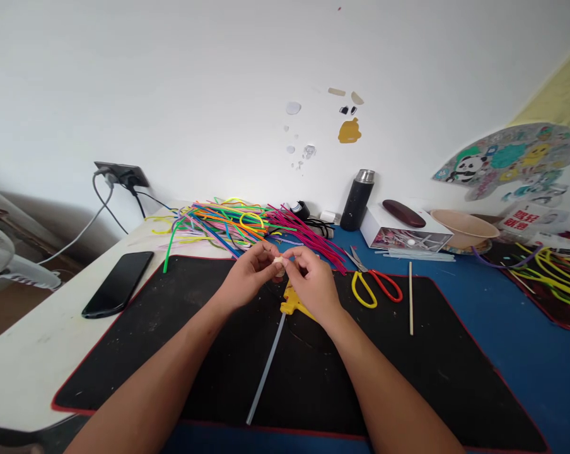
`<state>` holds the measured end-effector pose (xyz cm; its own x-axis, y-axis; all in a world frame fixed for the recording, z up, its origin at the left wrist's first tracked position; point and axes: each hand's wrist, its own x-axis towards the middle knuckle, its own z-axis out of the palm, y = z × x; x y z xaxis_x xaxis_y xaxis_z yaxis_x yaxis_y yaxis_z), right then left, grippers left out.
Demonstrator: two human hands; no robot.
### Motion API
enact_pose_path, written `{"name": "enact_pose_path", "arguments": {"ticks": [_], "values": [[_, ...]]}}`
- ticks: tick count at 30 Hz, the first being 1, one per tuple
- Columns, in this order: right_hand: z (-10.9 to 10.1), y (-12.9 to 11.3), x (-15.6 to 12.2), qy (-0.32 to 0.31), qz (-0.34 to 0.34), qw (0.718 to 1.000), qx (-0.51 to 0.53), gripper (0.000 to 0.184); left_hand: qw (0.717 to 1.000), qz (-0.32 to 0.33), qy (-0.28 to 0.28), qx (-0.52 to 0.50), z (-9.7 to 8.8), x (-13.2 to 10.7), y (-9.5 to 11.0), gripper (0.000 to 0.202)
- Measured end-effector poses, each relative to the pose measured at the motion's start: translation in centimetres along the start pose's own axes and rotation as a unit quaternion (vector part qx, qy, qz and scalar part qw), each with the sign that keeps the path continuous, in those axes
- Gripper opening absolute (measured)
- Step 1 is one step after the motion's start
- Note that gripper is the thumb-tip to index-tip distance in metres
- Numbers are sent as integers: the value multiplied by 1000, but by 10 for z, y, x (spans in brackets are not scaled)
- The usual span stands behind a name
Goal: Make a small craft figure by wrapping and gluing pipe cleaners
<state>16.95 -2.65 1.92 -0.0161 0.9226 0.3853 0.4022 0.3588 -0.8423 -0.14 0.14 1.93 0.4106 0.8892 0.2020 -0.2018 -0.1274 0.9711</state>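
Observation:
Both of my hands meet above a black mat (209,353) with a red edge. Fingertips of my left hand (247,277) and my right hand (316,287) are pinched together around a small pale piece (279,260), too small and covered to name. Under my right hand lies a yellow hot glue gun (290,305), partly hidden by it. A translucent glue stick (267,369) sticks out of the gun's back toward me. Right of my hands rest scissors (374,287) with one yellow and one red handle, and a thin wooden stick (410,299).
Behind my hands spreads a pile of colourful pipe cleaners (219,224). A phone (118,285) lies at left. Along the wall stand a black thermos (357,200), a white box (374,226) with a dark red case (403,213) on top, and a beige bowl (465,228).

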Motion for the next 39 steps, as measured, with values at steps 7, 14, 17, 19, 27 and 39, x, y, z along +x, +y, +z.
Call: {"name": "enact_pose_path", "arguments": {"ticks": [7,14,17,19,27,39], "values": [[-2,-2,2,-7,17,1000,-11,17,1000,-8,16,-14,3,1,-3,40],[0,1,2,-2,12,1000,-15,15,998,-28,42,-25,6,1,-5,42],[2,5,2,-8,24,1000,-1,12,999,-13,52,2,6,2,-9,41],[3,7,2,-15,40,999,21,12,999,-14,49,6,6,2,-11,41],[1,4,2,7,71,989,133,27,998,4,47,-27,3,3,-6,43],[6,8,0,-9,61,996,60,19,998,-5,35,-54,5,2,-6,38]]}}
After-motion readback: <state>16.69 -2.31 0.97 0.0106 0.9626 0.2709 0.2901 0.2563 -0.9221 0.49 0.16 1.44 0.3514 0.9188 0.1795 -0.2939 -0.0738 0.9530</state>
